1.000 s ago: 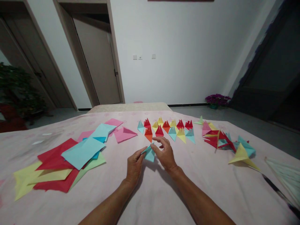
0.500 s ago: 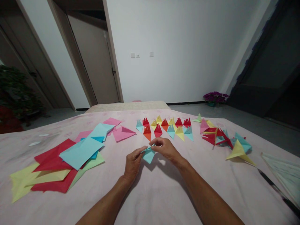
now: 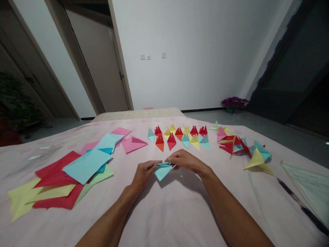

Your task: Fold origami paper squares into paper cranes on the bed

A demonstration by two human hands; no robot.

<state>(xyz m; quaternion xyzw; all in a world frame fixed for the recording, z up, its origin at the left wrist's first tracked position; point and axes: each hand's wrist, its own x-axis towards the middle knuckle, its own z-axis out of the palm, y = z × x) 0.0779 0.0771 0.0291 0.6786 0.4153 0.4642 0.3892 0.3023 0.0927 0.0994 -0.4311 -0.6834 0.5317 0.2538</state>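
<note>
A light blue folded paper piece (image 3: pixel 162 170) is held just above the pink cloth (image 3: pixel 169 212) between both hands. My left hand (image 3: pixel 144 172) pinches its left side with closed fingers. My right hand (image 3: pixel 185 160) pinches its upper right edge, fingers curled together. Beyond the hands stand two rows of folded paper shapes (image 3: pixel 180 136) in red, yellow, blue and orange.
A loose spread of flat coloured paper sheets (image 3: pixel 66 171) lies at the left. A heap of folded pieces (image 3: pixel 241 147) sits at the right, with a yellow one (image 3: pixel 257 160) at its near edge. A dark stick and pale paper (image 3: pixel 305 185) lie at the far right. Doors and a wall stand behind.
Both hands have lifted the blue piece slightly and drawn it closer. The right hand turned from resting over it to pinching its upper edge. The view tilted a little downward.
</note>
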